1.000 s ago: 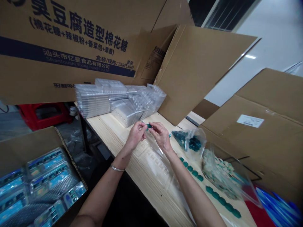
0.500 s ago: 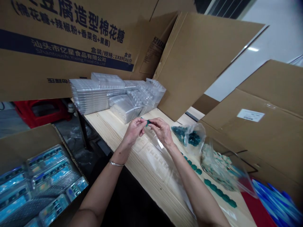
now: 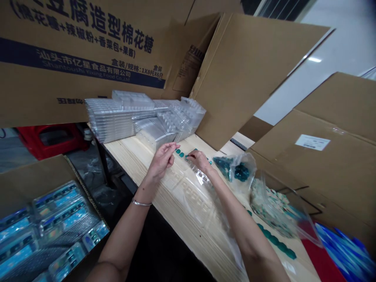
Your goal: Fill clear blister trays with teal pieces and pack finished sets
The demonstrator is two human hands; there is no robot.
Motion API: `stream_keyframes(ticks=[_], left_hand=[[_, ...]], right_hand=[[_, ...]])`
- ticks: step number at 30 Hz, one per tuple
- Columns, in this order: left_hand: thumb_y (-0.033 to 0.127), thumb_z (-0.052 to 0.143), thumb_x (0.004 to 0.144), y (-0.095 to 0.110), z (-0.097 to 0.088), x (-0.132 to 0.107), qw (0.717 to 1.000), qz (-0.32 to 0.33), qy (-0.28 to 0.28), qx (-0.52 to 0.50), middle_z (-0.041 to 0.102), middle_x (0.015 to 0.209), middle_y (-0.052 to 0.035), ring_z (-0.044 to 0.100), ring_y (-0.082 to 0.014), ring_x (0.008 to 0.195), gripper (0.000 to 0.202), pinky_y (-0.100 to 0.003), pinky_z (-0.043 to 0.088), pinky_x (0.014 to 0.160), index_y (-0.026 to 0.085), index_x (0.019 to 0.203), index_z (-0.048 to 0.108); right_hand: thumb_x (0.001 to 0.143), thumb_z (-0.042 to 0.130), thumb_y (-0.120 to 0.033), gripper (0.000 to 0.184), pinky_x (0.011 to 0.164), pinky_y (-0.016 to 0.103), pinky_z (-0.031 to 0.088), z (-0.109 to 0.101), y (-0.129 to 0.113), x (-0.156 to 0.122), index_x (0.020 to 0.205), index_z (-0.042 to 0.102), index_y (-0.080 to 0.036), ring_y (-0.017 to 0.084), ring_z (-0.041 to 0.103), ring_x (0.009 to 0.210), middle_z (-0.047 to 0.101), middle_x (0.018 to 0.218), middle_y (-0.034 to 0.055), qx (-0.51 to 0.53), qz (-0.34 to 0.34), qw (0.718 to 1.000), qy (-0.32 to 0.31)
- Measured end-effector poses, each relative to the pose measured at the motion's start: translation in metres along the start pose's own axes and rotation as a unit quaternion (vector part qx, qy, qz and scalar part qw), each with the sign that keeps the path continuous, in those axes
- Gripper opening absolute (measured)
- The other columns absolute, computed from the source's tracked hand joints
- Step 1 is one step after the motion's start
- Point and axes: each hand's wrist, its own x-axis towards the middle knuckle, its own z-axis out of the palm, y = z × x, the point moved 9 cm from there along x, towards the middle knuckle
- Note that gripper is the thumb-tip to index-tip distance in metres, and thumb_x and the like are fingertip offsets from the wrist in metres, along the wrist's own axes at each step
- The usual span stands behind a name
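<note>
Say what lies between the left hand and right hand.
Small square teal pieces on the pale wood table lie between the left hand and right hand, in the head view.

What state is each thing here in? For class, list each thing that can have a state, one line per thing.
Left hand: raised, nothing visible in it.
Right hand: fingers at the teal pieces; any hold unclear.
Teal pieces: lying loose in a short row.
Clear plastic bag: holding teal pieces.
Clear plastic trays: stacked.
Cardboard box: flaps open.
Lower cardboard box: open, holding blue packs.
</note>
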Motion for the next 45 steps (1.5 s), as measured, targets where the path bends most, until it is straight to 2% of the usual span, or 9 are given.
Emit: stream_keyframes(ticks=[10,18,24,28,30,33,41,43,45], left_hand=[[0.029,0.062,0.077,-0.007,0.000,-0.001,0.998,-0.026,-0.009,-0.064,0.062,0.103,-0.0085,0.039,0.0022,0.042,0.024,-0.012,0.022,0.034,0.014,0.095,0.060],[0.022,0.048,0.086,-0.033,-0.010,0.002,0.946,-0.113,0.092,-0.290,0.063,0.085,-0.0088,0.061,-0.0105,0.066,0.017,-0.019,0.048,0.056,0.010,0.083,0.059],[0.028,0.040,0.089,-0.037,-0.009,0.003,0.928,-0.107,0.113,-0.338,0.063,0.098,-0.0157,0.062,-0.0225,0.094,0.027,-0.035,0.049,0.083,0.008,0.087,0.059],[0.031,0.040,0.089,-0.037,-0.008,0.002,0.937,-0.097,0.116,-0.314,0.064,0.099,-0.0138,0.061,-0.0216,0.097,0.029,-0.036,0.045,0.088,0.009,0.089,0.060],[0.032,0.038,0.089,-0.038,-0.005,0.002,0.938,-0.102,0.105,-0.313,0.065,0.098,-0.0132,0.060,-0.0214,0.097,0.031,-0.037,0.044,0.089,0.010,0.088,0.060],[0.035,0.038,0.089,-0.036,-0.001,0.002,0.943,-0.108,0.079,-0.306,0.065,0.096,-0.0117,0.062,-0.0184,0.089,0.033,-0.034,0.046,0.085,0.011,0.087,0.061],[0.027,0.063,0.076,-0.019,0.007,-0.004,0.986,-0.055,0.004,-0.160,0.063,0.102,-0.0091,0.061,-0.0166,0.090,0.019,-0.031,0.047,0.081,0.015,0.091,0.061],[0.027,0.065,0.074,-0.019,0.006,-0.003,0.988,-0.053,-0.001,-0.145,0.063,0.102,-0.0094,0.062,-0.0168,0.090,0.022,-0.032,0.047,0.081,0.014,0.091,0.061],[0.027,0.065,0.074,-0.018,0.005,-0.002,0.989,-0.052,-0.004,-0.140,0.063,0.102,-0.0097,0.062,-0.0169,0.089,0.023,-0.032,0.047,0.082,0.014,0.092,0.061]], right_hand=[[0.082,0.058,-0.031,0.019,0.065,0.023,0.039,0.014,-0.003,0.013,0.083,0.070,-0.016,0.017,0.062,0.078,0.070,0.085,0.0096,-0.115,0.076,0.987,-0.080],[0.082,0.058,-0.032,0.023,0.067,0.026,0.041,0.020,-0.003,0.010,0.081,0.068,-0.012,0.022,0.062,0.082,0.067,0.088,0.0156,-0.154,0.115,0.979,-0.069],[0.085,0.051,-0.037,0.028,0.068,0.025,0.045,-0.038,-0.069,-0.013,0.095,0.065,-0.015,0.015,0.060,0.074,0.065,0.087,0.0080,0.065,-0.009,0.991,0.115],[0.076,0.061,-0.024,0.023,0.074,0.027,0.047,-0.038,-0.130,-0.026,0.098,0.065,-0.019,0.015,0.059,0.082,0.065,0.093,0.0050,0.194,-0.124,0.970,0.083],[0.073,0.060,-0.019,0.022,0.079,0.029,0.046,-0.035,-0.141,-0.027,0.094,0.067,-0.018,0.016,0.059,0.083,0.066,0.092,0.0051,0.216,-0.128,0.965,0.079],[0.073,0.060,-0.023,0.020,0.074,0.030,0.048,-0.033,-0.121,-0.024,0.091,0.067,-0.016,0.015,0.060,0.074,0.067,0.086,0.0050,0.303,-0.041,0.947,0.093],[0.067,0.066,-0.031,0.031,0.079,0.033,0.050,-0.038,-0.049,-0.031,0.095,0.063,-0.019,0.015,0.065,0.072,0.067,0.082,0.0019,0.549,0.110,0.819,0.125],[0.067,0.064,-0.029,0.036,0.081,0.034,0.050,-0.036,-0.035,-0.032,0.101,0.061,-0.019,0.015,0.065,0.072,0.066,0.079,0.0013,0.555,0.116,0.814,0.128],[0.069,0.061,-0.029,0.038,0.081,0.034,0.049,-0.030,-0.021,-0.033,0.105,0.061,-0.017,0.016,0.065,0.074,0.067,0.076,0.0022,0.516,0.118,0.841,0.117]])
